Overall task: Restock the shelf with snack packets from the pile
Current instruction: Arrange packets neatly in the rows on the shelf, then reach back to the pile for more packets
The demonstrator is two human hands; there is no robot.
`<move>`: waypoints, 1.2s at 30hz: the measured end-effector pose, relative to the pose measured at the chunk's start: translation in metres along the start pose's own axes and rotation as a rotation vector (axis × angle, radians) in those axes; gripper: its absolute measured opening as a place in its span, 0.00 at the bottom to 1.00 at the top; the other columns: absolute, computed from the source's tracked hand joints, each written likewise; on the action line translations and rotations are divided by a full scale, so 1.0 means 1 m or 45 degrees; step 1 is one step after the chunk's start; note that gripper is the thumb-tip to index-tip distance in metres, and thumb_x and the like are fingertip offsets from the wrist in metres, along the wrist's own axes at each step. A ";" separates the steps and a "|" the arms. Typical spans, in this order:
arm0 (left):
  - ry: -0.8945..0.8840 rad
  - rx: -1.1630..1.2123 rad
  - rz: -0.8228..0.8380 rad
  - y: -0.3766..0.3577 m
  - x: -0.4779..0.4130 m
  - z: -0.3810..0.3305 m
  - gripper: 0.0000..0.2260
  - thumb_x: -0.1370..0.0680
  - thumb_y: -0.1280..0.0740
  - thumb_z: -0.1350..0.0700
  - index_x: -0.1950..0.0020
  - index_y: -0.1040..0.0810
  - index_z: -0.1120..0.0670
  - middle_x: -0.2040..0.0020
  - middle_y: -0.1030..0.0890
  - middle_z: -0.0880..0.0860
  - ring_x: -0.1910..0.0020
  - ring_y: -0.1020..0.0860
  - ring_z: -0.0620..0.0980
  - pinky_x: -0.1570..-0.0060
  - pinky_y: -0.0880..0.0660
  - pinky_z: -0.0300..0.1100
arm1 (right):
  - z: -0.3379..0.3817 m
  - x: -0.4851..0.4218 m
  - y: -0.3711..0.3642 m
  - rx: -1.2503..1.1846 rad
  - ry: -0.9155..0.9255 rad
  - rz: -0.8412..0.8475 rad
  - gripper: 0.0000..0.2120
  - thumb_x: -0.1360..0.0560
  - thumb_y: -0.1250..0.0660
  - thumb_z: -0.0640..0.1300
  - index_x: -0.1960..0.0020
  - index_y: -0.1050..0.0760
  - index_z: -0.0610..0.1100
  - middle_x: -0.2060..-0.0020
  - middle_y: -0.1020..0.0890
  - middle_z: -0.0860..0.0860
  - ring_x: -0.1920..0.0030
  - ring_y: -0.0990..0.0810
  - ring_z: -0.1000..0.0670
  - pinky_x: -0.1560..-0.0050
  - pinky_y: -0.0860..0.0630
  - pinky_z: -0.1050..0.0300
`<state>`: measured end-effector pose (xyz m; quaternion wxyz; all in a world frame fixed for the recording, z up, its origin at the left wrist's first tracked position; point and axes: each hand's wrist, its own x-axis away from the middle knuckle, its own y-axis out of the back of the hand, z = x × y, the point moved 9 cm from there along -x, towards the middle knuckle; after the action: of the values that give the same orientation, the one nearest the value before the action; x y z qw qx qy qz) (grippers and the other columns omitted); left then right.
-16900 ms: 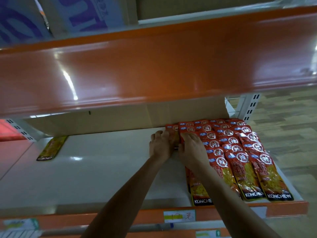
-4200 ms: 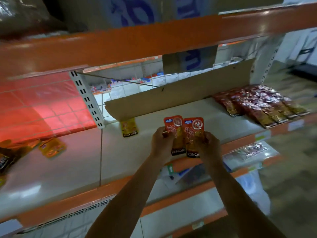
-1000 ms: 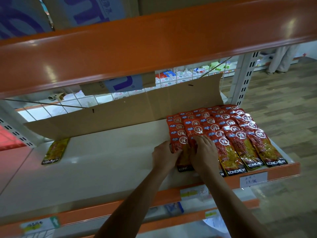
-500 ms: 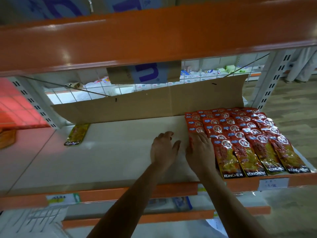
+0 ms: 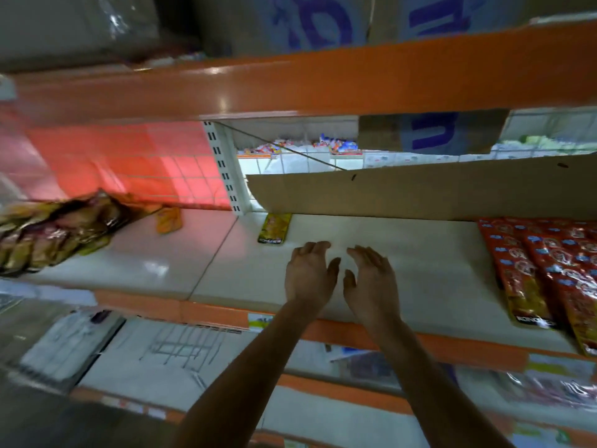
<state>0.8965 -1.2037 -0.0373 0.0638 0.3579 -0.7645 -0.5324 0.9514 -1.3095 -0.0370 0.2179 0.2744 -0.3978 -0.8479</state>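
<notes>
Red snack packets [image 5: 542, 263] lie in overlapping rows at the right end of the shelf [image 5: 420, 253]; the pile [image 5: 55, 231] is heaped at its left end. The step in hand, I judge, is fetching from that pile: take a few, keep them flat, and lay them against the rows' left edge. The left hand [image 5: 308, 273] and right hand [image 5: 371, 279] are empty, fingers loosely spread over the bare middle of the shelf; I cannot tell whether they touch it.
</notes>
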 end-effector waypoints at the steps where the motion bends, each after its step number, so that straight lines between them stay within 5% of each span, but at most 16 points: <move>1: 0.018 -0.008 -0.011 0.010 0.001 0.016 0.18 0.20 0.39 0.48 0.31 0.28 0.52 0.35 0.24 0.52 0.36 0.29 0.53 0.38 0.31 0.45 | 0.015 0.001 -0.009 -0.010 0.009 0.010 0.21 0.23 0.38 0.39 0.30 0.31 0.43 0.31 0.29 0.47 0.29 0.35 0.47 0.27 0.42 0.52; 36: 0.901 -0.256 -0.303 0.224 0.006 0.486 0.20 0.20 0.37 0.48 0.32 0.29 0.57 0.35 0.25 0.57 0.37 0.28 0.58 0.41 0.31 0.49 | 0.425 -0.066 -0.339 -0.304 0.538 0.635 0.18 0.24 0.37 0.41 0.34 0.29 0.42 0.39 0.23 0.45 0.39 0.27 0.43 0.41 0.32 0.53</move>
<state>0.5516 -0.7940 -0.0528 0.2962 0.5977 -0.5922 -0.4520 0.6788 -0.8352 -0.0607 0.5265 0.3107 -0.2967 -0.7336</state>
